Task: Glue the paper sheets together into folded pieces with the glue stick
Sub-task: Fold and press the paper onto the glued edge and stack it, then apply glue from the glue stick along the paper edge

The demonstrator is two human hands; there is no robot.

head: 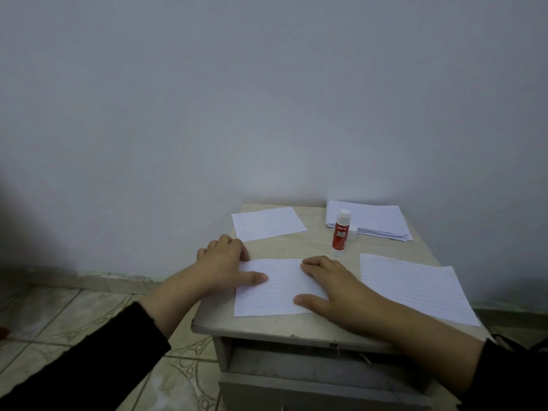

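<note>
Both the left hand (225, 259) and right hand (329, 284) press flat fingers on one folded piece (275, 287) near the glue stick (341, 232), with a paper stack (376, 218) behind it still to do.

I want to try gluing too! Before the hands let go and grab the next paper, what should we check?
1. Both hands flat on the folded white lined sheet: ok; left hand presses its left edge, right hand its right side.
2. Sheet fully on the small beige table: ok.
3. Glue has stuck: cannot tell.
4. Red glue stick with white cap within reach, standing upright: ok.
5. Next loose white lined sheet ready: ok, though its near corner seems to overhang the table edge.
6. Stack of white paper at the back right corner: ok.
</note>
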